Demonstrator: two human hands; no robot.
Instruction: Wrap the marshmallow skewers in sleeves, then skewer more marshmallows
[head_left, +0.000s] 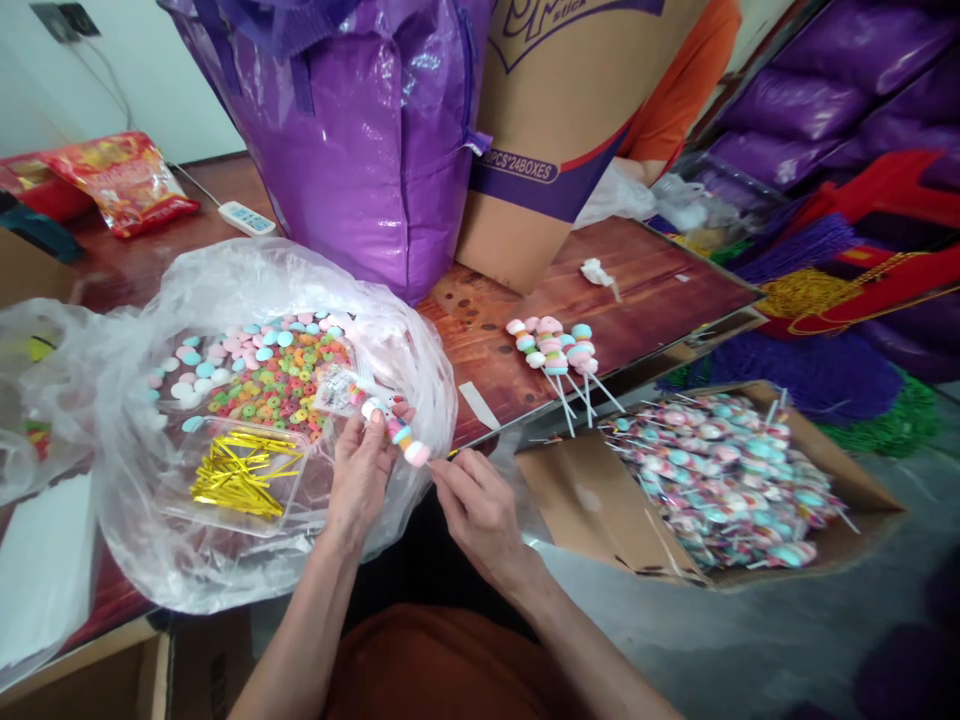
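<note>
Head view: the candy skewer (397, 435) sits over the tabletop's (637, 280) near edge, between both hands. The left hand (360, 470) is closed round its upper candies, and the right hand (472, 505) pinches its lower end. It slants from upper left to lower right. A clear bag (150, 520) crowds the left and a cardboard box (570, 490) the right.

candy skewer (397, 437) stick: hidden by right hand (480, 510) | purple bag (360, 130): cut off at top
</note>
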